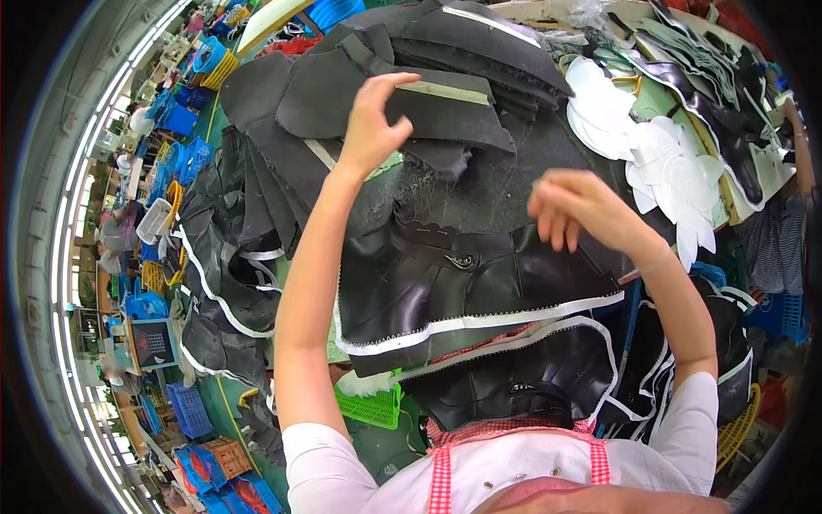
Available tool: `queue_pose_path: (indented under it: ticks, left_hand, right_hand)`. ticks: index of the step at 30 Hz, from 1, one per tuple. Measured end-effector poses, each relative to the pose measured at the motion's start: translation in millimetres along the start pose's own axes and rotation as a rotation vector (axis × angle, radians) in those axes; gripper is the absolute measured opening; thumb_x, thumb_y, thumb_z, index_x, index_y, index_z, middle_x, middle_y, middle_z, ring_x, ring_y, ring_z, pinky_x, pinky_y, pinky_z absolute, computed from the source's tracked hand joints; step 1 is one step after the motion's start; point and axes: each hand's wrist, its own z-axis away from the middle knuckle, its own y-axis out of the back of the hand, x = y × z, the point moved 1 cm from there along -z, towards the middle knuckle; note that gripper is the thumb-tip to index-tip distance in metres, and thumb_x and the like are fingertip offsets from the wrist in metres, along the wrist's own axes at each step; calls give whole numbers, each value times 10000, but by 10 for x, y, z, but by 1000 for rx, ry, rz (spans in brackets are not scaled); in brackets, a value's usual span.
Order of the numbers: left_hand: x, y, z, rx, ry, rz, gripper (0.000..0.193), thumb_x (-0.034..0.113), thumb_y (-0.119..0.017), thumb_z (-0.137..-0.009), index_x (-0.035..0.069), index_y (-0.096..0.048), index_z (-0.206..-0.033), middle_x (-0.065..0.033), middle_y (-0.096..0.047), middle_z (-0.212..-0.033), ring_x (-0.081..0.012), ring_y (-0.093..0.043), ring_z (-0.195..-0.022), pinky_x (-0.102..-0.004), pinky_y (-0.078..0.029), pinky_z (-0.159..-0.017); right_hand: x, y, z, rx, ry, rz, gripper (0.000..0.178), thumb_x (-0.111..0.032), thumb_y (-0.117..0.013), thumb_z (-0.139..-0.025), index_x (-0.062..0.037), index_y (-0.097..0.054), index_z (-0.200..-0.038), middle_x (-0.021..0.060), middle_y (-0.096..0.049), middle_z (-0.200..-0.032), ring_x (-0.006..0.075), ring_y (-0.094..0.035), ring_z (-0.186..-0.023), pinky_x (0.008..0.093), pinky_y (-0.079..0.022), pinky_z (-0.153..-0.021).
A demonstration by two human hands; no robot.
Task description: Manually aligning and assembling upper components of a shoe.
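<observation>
My left hand (372, 124) reaches over a stack of dark grey cut panels (334, 98). Its thumb and forefinger are apart, the forefinger tip by the end of a pale strip (449, 92) on a panel. My right hand (586, 210) hovers at the right end of a black glossy sewn piece (445, 287), fingers loosely bent and spread, nothing visible in them. This piece has a white zigzag-stitched lower edge and a small metal fitting (461, 261). Nearer to me, a similar black piece (505, 384) with white edging hangs over my lap.
White rounded cut pieces (664, 163) lie in a heap at the right. More black white-edged pieces (223, 248) are piled at the left. Below them is a green plastic basket (370, 404). Blue crates (188, 409) stand along the floor at far left.
</observation>
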Motion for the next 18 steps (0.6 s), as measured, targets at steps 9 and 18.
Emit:
queue_pose_path:
  ticks: [9, 18]
  left_hand:
    - [-369, -390, 158, -178, -251, -690, 405, 184, -663, -834, 128, -612, -1232, -95, -592, -1295, -303, -559, -1188, -398, -494, -954]
    - [-84, 390, 149, 430, 81, 109, 92, 102, -546, -932, 45, -610, -898, -87, -650, -725, -181, -641, -621, -337, -521, -593]
  right_hand:
    - [73, -214, -1336, 449, 326, 132, 946, -270, -826, -769, 34, -221, -1430, 233, -533, -1234, 205, -676, -772, 300, -563, -622]
    - [-47, -81, -1451, 372, 604, 354, 417, 19, -546, -693, -42, -684, -1081, 118, -671, -1146, 245, -594, -1142, 320, -422, -1008]
